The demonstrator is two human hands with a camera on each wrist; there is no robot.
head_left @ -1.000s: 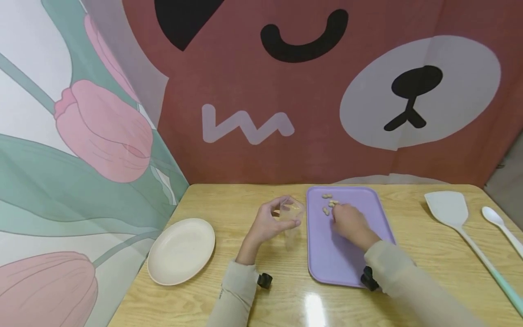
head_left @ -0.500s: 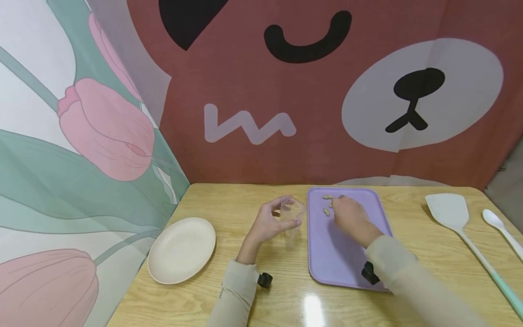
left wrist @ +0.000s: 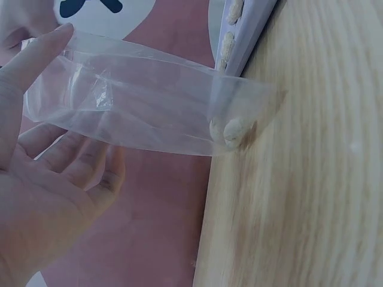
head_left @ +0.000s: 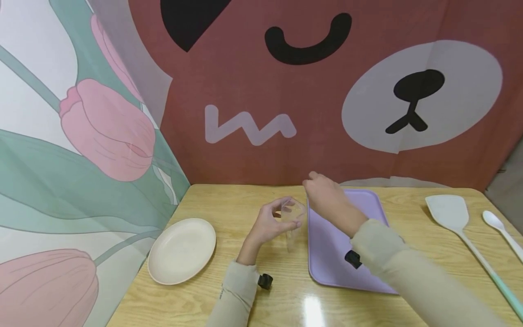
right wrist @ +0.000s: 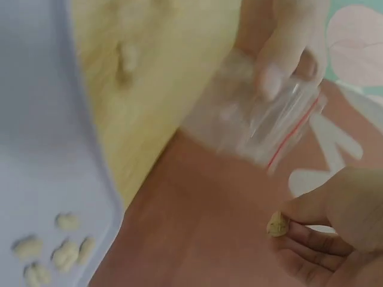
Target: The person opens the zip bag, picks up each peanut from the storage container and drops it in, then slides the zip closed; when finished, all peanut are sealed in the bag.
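Note:
My left hand (head_left: 270, 222) holds a clear plastic zip bag (left wrist: 149, 98) near its mouth, thumb on one side and fingers on the other. The bag hangs upright over the table, with a few peanuts (left wrist: 234, 129) at its bottom. My right hand (head_left: 328, 199) is raised above the left edge of the purple tray (head_left: 333, 259), apart from the bag. Between its thumb and fingers it pinches one peanut (right wrist: 277, 225). Several loose peanuts (right wrist: 64, 256) lie in a far corner of the tray, hidden behind the right hand in the head view.
A cream plate (head_left: 181, 251) lies on the left of the wooden table (head_left: 282, 304). To the right are a white spatula (head_left: 448, 212) with a green handle end and a white spoon (head_left: 493, 220). A printed cloth (head_left: 253, 163) hangs behind the table.
My right hand has lifted from the peanuts on the tray and moved up and left, close to the bag, with a peanut in its pinch. My left hand keeps its hold on the bag.

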